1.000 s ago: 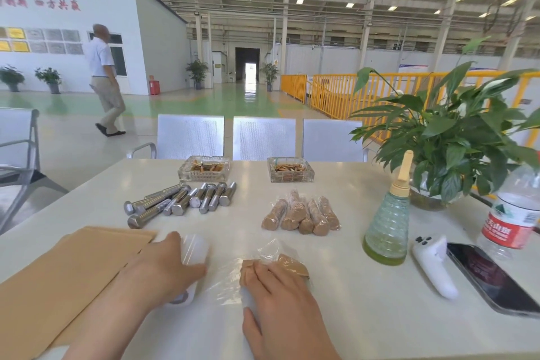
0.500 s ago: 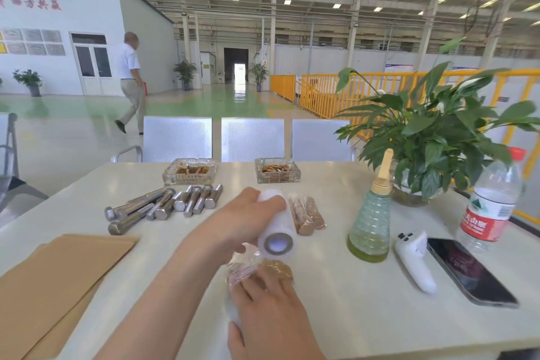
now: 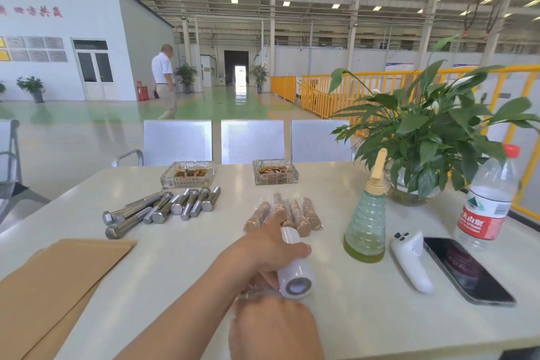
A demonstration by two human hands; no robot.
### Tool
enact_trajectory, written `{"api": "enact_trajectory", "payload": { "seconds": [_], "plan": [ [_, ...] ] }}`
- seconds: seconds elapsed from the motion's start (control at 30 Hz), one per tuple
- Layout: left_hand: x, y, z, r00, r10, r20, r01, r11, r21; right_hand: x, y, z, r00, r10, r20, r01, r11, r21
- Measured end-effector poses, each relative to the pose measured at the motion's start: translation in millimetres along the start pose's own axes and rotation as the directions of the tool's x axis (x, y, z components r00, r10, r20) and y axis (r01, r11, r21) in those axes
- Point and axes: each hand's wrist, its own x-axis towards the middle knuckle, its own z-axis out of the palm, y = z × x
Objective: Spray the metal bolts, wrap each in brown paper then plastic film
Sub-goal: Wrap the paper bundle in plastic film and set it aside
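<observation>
The left hand (image 3: 271,251) reaches across the lower middle of the frame, fingers curled round a white roll of plastic film (image 3: 295,275), its hollow core facing the camera. Just below it the right hand (image 3: 274,330) rests on the desk (image 3: 365,310) over crinkled clear film (image 3: 251,292); what lies beneath is hidden, and I cannot tell whether those fingers pinch anything. Behind the roll, at mid-frame, sit the wrapped bolts (image 3: 289,213), partly blocked by the left hand. To their left lies a loose heap of bare metal bolts (image 3: 157,210), and the brown paper sheets (image 3: 55,280) run off the lower left edge. Two glass ashtrays (image 3: 187,174) stand further back. On the right are a spray bottle (image 3: 366,228), a white controller (image 3: 409,260), a dark phone (image 3: 464,269), a water bottle (image 3: 488,199) and a potted plant (image 3: 432,137). In the upper left a person (image 3: 163,82) walks the hall floor.
</observation>
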Motion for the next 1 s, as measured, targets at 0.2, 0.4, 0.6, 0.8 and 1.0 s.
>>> {"api": "enact_trajectory", "payload": {
  "seconds": [0.2,0.4,0.6,0.8,1.0],
  "plan": [
    [-4,-1,-1,1.0,0.024,-0.01,-0.024,0.997,-0.079,-1,61,-34,0.928,0.208,-0.309,-0.13,0.958,0.255],
    [-11,-2,0,0.998,0.047,-0.03,-0.048,0.998,-0.049,28,89,-14,0.995,0.024,-0.095,0.038,0.804,0.594],
    [-17,-6,-1,0.998,0.058,-0.024,-0.056,0.997,0.062,36,100,5,0.992,-0.007,-0.123,0.081,0.79,0.608],
    [-28,-30,-2,0.992,0.122,-0.04,-0.125,0.989,-0.081,36,111,18,0.976,0.116,-0.184,0.007,0.829,0.559],
    [-27,-39,-5,0.919,0.352,-0.176,-0.269,0.888,0.373,29,105,22,0.972,0.11,-0.21,-0.011,0.907,0.421]
  ]
}}
